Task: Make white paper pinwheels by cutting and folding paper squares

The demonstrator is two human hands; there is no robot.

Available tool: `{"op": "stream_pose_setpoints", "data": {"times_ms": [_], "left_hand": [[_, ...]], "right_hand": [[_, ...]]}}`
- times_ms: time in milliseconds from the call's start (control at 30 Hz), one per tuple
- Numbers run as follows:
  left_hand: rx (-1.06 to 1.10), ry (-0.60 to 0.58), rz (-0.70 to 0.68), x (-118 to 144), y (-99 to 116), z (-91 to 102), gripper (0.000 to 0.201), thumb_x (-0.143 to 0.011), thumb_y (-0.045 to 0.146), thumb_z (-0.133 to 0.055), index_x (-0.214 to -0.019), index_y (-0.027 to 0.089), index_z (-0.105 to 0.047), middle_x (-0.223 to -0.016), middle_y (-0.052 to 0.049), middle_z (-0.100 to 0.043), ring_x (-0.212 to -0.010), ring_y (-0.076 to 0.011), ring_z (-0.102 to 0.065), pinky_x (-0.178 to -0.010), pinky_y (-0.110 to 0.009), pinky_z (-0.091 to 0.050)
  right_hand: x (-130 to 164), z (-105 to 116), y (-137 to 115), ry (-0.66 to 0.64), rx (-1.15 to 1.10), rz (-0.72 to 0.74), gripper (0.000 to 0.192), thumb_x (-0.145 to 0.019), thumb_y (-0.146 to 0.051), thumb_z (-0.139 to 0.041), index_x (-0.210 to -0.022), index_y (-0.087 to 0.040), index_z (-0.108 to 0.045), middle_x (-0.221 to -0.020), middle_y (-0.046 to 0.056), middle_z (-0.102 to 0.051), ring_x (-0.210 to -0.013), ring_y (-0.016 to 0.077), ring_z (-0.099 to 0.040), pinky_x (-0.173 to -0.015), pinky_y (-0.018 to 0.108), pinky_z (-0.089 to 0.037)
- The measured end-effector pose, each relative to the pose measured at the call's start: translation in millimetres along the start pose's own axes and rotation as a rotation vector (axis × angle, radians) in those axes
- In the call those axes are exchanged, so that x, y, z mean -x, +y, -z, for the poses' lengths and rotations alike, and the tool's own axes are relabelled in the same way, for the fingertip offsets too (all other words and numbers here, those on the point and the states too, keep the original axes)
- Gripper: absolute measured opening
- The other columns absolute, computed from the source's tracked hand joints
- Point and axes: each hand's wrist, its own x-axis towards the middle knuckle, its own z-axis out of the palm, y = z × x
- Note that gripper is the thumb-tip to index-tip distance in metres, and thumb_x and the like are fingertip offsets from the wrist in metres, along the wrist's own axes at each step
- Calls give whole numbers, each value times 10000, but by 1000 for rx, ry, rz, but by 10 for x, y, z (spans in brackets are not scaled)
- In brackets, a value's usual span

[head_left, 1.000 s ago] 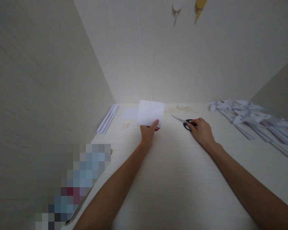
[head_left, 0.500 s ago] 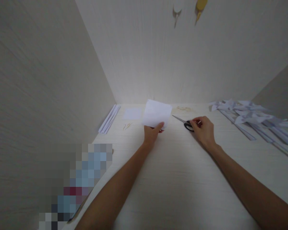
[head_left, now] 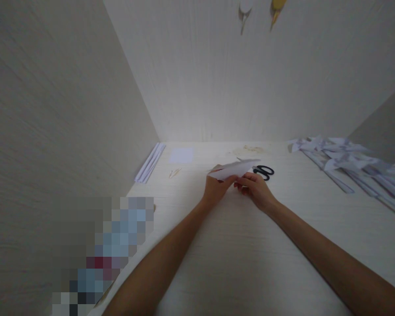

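A white square sheet of paper (head_left: 235, 168) is tilted nearly edge-on above the table, its surface slightly bent. My left hand (head_left: 215, 188) grips it from the left, thumb along the near edge. At that same near edge, my right hand (head_left: 255, 188) pinches the paper close to the left thumb; its fingertips are partly hidden. Black-handled scissors (head_left: 267, 170) lie on the table just beyond my right hand, with most of the blades covered by the paper.
Paper pinwheels (head_left: 340, 162) on rolled sticks lie at the right. Rolled paper sticks (head_left: 150, 163) sit at the left wall, near another paper square (head_left: 181, 155) and small thin sticks (head_left: 175, 173). Small tan pieces (head_left: 253, 149) lie at the back. Two hooks (head_left: 278, 5) hang on the wall.
My right hand has let go of the scissors, leaving them on the table, and moved left to the paper. My left hand has shifted slightly right and tipped the sheet flatter.
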Motion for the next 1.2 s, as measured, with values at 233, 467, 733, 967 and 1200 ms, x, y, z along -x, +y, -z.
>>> {"op": "stream_pose_setpoints", "data": {"times_ms": [233,467,733,967,1200], "left_hand": [[9,26,15,8,-22,3,120,-582,243,-652,-651,161,-600,-643,-25,-603,-589,-125,-543,-500,-213,-430],[69,79,97,-26,-52,-1,122,-552,226,-654,-640,156,-608,-612,-16,-620,-530,-122,-542,-467,-224,-448],[45,5,50,-20,-63,17,92,-606,232,-612,-568,155,-579,-547,1,-590,-492,-96,-527,-461,-199,-439],[119,85,132,-23,-38,8,128,-545,212,-656,-648,151,-611,-619,-15,-624,-495,-110,-542,-423,-213,-438],[158,107,235,-37,-10,19,125,-525,196,-669,-618,135,-611,-600,-25,-623,-486,-114,-536,-422,-220,-440]], "right_hand": [[-26,31,27,2,-48,3,42,-533,-169,-580,-572,-161,-565,-465,-38,-500,-416,72,-390,-416,213,-263],[-9,41,5,-83,19,24,100,-566,-217,-588,-650,-165,-571,-501,-42,-495,-441,71,-392,-431,206,-282],[5,22,-11,-77,56,23,275,-632,-419,-600,-616,-150,-543,-501,-26,-491,-416,63,-395,-401,205,-267],[0,33,5,-116,110,60,238,-598,-367,-640,-642,-152,-549,-468,-56,-457,-405,55,-369,-408,208,-243],[-21,39,26,-135,177,46,229,-633,-357,-602,-602,-166,-479,-476,-60,-452,-396,49,-361,-394,197,-229]]}}
